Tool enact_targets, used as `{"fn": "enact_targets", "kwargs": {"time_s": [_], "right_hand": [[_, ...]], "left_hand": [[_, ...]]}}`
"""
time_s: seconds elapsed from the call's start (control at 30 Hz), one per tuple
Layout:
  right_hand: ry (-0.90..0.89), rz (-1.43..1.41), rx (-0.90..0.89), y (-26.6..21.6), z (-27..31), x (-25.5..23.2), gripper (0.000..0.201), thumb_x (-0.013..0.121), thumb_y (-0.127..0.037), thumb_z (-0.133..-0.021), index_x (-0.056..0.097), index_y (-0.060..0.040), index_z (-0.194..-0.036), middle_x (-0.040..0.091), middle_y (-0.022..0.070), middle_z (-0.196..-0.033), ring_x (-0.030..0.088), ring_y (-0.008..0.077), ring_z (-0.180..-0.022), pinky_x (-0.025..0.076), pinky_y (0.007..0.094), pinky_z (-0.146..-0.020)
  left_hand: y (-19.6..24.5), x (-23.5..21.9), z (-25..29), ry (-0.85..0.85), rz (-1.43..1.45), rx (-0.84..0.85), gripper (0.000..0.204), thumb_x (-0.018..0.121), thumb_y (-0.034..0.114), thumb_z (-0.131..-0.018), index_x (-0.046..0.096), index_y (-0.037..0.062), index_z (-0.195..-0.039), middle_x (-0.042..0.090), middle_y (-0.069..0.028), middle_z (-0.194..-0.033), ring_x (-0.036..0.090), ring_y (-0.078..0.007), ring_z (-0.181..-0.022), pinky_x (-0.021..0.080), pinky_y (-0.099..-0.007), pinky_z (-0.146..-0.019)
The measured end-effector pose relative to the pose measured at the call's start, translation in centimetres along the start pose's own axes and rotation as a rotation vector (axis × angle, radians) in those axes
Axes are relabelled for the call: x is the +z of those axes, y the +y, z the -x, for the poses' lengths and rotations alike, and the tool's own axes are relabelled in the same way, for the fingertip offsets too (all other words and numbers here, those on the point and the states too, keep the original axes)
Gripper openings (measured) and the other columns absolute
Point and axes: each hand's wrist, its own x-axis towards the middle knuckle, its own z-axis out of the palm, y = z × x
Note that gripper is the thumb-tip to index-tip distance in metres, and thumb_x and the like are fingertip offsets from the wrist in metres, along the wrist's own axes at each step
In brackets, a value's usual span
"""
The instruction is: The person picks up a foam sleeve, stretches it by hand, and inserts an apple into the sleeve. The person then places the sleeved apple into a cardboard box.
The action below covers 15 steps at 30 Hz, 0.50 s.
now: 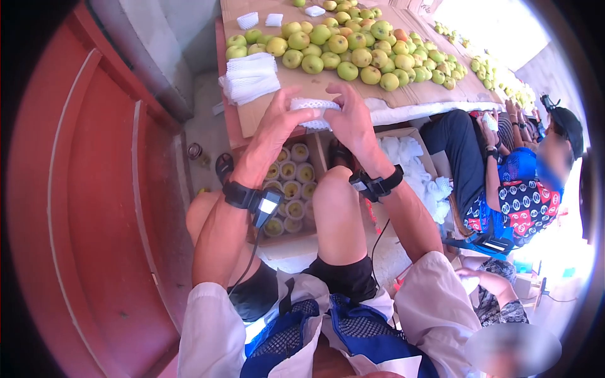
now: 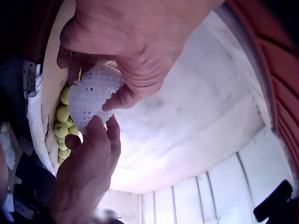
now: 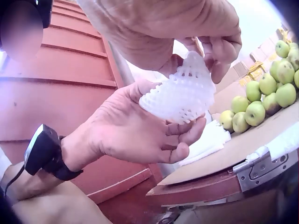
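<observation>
A white foam net sleeve is between both hands, just off the near edge of the cardboard-covered table. My left hand holds one side of it, thumb across the front; in the right wrist view the left hand cups it from below. My right hand pinches the other end, and in the left wrist view the right hand's fingertips grip its edge. The sleeve looks bulged; what it wraps is hidden. A stack of flat foam sleeves lies beside the left hand.
Green-yellow apples are heaped across the table. Below, a box holds sleeved apples in rows, next to a carton of loose white foam sleeves. A red door stands at left. Another person sits at right.
</observation>
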Motion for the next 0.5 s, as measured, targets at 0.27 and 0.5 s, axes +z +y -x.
{"fn": "enact_targets", "kwargs": {"time_s": [0.27, 0.5], "right_hand": [[-0.034, -0.178, 0.172, 0.6, -1.1, 0.2, 0.05, 0.065, -0.012, -0.083, 0.057, 0.0049, -0.13, 0.068, 0.028, -0.113, 0.068, 0.0352, -0.107, 0.052, 0.0405, -0.094], [-0.126, -0.679, 0.328, 1.7, -1.0, 0.2, 0.044, 0.062, -0.015, -0.09, 0.057, 0.0033, -0.13, 0.068, 0.013, -0.101, 0.065, 0.0154, -0.08, 0.049, 0.0277, -0.061]], "left_hand": [[-0.1, 0.3, -0.1, -0.116, 0.08, 0.07, 0.083, 0.076, 0.024, -0.09, 0.029, -0.0039, -0.153, 0.056, -0.0162, -0.129, 0.056, -0.0213, -0.122, 0.045, -0.036, -0.105], [-0.9, -0.7, -0.9, -0.05, 0.447, -0.009, 0.053, 0.071, 0.023, -0.094, 0.049, 0.0001, -0.136, 0.066, -0.0148, -0.122, 0.063, -0.0208, -0.111, 0.048, -0.0349, -0.098]]}}
